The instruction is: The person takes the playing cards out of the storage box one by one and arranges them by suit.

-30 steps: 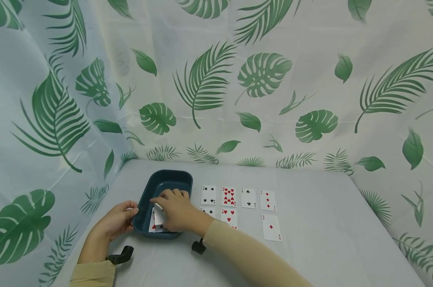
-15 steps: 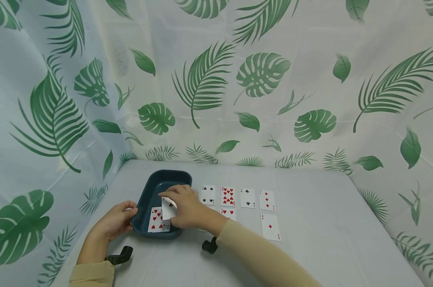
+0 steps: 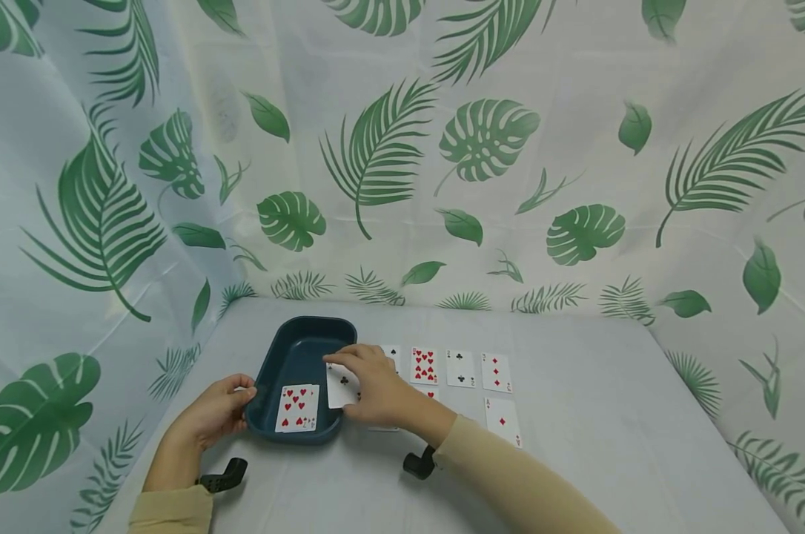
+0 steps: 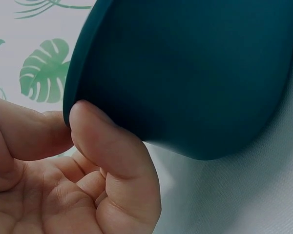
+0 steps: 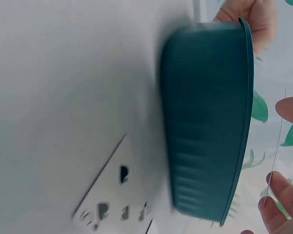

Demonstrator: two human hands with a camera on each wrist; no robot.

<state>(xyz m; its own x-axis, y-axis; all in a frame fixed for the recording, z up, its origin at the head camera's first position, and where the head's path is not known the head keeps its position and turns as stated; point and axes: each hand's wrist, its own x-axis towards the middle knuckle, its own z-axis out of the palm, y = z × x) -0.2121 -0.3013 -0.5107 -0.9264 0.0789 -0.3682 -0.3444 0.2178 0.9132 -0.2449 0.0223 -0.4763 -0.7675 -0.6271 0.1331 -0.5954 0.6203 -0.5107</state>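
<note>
My left hand (image 3: pixel 221 409) pinches the rim of a dark blue plastic tray (image 3: pixel 269 363) at its left side; in the left wrist view thumb and fingers sit on either side of the wall. A playing card (image 3: pixel 341 382) with black clubs is held by its edges in my right hand (image 3: pixel 382 389), tilted over the tray's right rim. The right wrist view shows this card edge-on as a thin line between the fingers. In the tray's near end lies a small pile of cards (image 3: pixel 299 406), a red hearts card on top.
Right of the tray, cards lie face up in rows: a hearts card (image 3: pixel 425 366), a two of clubs (image 3: pixel 461 368), a three of diamonds (image 3: pixel 497 372) and an ace of diamonds (image 3: pixel 502 421). My right hand and forearm partly cover others. A leaf-print cloth (image 3: pixel 402 170) surrounds the white table.
My right hand has lifted the clubs card off the pile inside the tray and carried it right to the tray's rim, uncovering the hearts card. The left hand has stayed still.
</note>
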